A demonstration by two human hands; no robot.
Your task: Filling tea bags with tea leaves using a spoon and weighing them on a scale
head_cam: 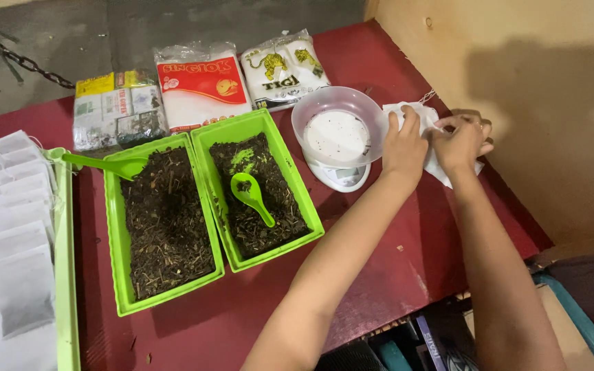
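1. While both forearms stretch across the dark red table, the left hand and right hand meet over a white cloth-like bag at the table's far right, just beside the wall.
2. Left hand: fingers curled down, pinching the bag's near edge.
3. Right hand: fingers bent, thumb and fingertips gripping the bag's other side.
4. Just left of the hands, a clear bowl sits on a small white scale; specks dot its inside.
5. Two lime-green trays lie side by side: the near tray holds dark dried leaves and a green spoon; the far tray holds coarser dried leaves, a green scoop resting on its rim.
6. Behind them lie three printed packets; white filled bags are stacked in another green tray at the left edge.
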